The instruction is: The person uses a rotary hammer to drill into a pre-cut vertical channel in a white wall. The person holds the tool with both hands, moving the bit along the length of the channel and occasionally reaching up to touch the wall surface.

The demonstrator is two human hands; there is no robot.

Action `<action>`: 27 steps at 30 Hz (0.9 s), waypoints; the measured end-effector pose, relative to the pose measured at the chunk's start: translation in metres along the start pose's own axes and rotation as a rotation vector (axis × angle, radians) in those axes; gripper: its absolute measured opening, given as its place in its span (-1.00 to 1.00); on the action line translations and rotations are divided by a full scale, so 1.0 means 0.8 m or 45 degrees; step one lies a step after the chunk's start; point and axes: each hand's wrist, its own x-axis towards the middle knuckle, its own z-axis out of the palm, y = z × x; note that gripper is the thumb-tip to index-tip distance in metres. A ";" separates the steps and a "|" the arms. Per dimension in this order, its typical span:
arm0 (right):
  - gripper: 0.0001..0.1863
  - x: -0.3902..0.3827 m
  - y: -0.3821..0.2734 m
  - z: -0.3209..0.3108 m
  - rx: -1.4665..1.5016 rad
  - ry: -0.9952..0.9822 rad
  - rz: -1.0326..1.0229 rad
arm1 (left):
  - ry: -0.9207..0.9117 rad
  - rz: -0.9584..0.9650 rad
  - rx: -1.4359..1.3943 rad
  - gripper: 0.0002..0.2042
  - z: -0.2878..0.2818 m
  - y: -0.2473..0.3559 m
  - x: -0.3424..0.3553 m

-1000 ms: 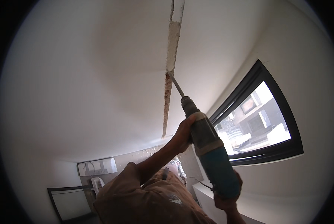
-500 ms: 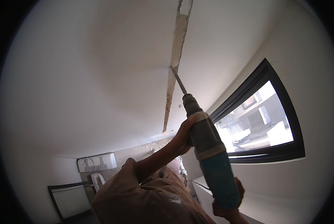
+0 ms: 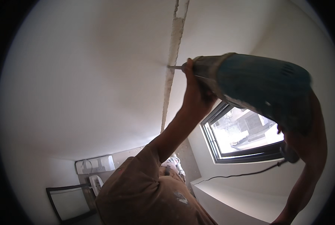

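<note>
A blue-green and grey rotary hammer (image 3: 263,77) is held up nearly level in both of my hands. My left hand (image 3: 197,92) is closed around its front end from below, its thumb up beside the nose. At the rear, my right hand (image 3: 306,144) grips the handle, with its fingers partly hidden behind the tool body. The chisel bit (image 3: 176,68) points left, and its tip touches the left edge of a rough groove (image 3: 176,41) cut in the white wall (image 3: 111,82). From the handle hangs a black power cord (image 3: 238,174).
A black-framed window (image 3: 249,155) lies just beyond the tool on the right. Below it runs a white ledge (image 3: 227,198). At the lower left are a white box-like fixture (image 3: 96,165) and a black-framed panel (image 3: 54,202). My brown, stained shirt (image 3: 152,195) fills the lower middle.
The rotary hammer has swung from steeply upright to nearly level, its rear end rising to the right with my right hand. My left hand has moved up with it. The bit tip remains at the groove.
</note>
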 end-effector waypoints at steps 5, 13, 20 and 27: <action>-0.12 -0.032 0.021 0.007 0.111 -0.431 0.382 | 0.018 0.008 0.098 -0.37 -0.029 0.000 -0.031; -0.04 -0.140 0.159 0.107 0.681 -0.228 -0.590 | 0.173 -0.150 0.412 -0.36 -0.050 -0.053 -0.085; -0.11 -0.135 0.159 0.155 0.582 -0.202 -0.610 | 0.194 -0.135 0.467 -0.35 -0.113 -0.037 -0.074; -0.11 -0.160 0.193 0.217 0.397 -0.069 -0.774 | 0.252 -0.180 0.502 -0.40 -0.152 -0.040 -0.084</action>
